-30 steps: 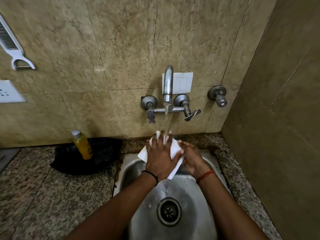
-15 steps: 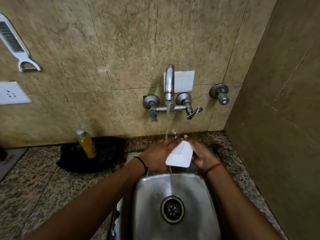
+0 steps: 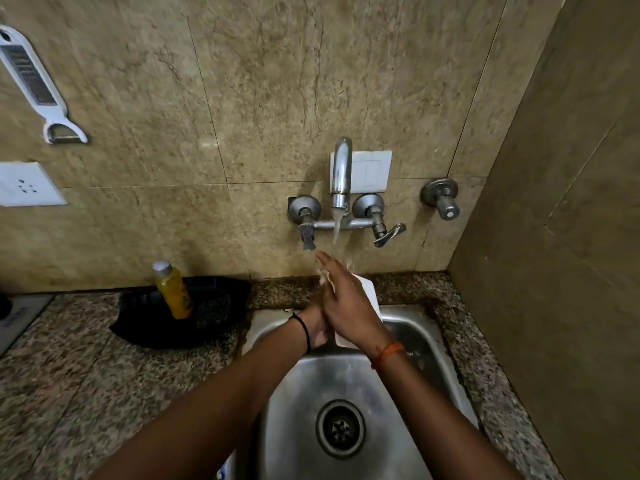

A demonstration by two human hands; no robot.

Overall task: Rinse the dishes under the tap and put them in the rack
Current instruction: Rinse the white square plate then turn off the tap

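Observation:
A white square plate stands nearly on edge over the back of the steel sink, under the running tap. My right hand lies flat across the plate's face, fingers stretched toward the water stream. Mostly hidden behind the right hand, my left hand grips the plate's lower left side. Water falls onto my right fingertips and the plate's top edge.
A yellow soap bottle leans in a black tray on the granite counter left of the sink. The drain sits mid-sink. A white peeler and a socket are on the wall; a side wall closes the right.
The plate has been turned from lying flat to standing on edge. My right hand moved from its right side onto its face, and my left hand slid down behind.

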